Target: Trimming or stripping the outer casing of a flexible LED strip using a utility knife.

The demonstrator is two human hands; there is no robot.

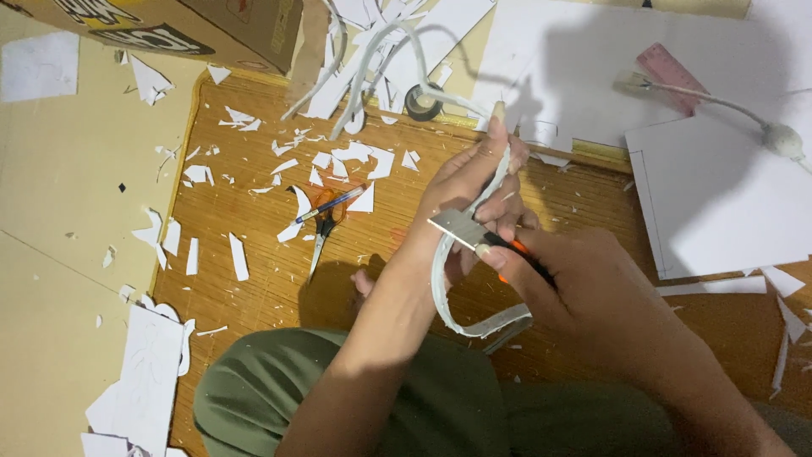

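Observation:
My left hand (474,182) grips a long curved white foam-board strip (448,296) near its upper end; the strip loops down past my wrist. My right hand (575,288) holds an orange-and-black utility knife (474,233), its metal blade end pressed against the strip just below my left fingers. Both hands hover above a brown woven mat (254,288). My knee in olive-green cloth (338,398) sits below the hands.
Scissors (321,237) and a blue pen (330,205) lie on the mat among white offcuts (355,156). A tape roll (422,103), white sheets (719,195), a pink ruler (671,76) and a cable (744,114) lie at the back. A cardboard box (203,30) stands at top left.

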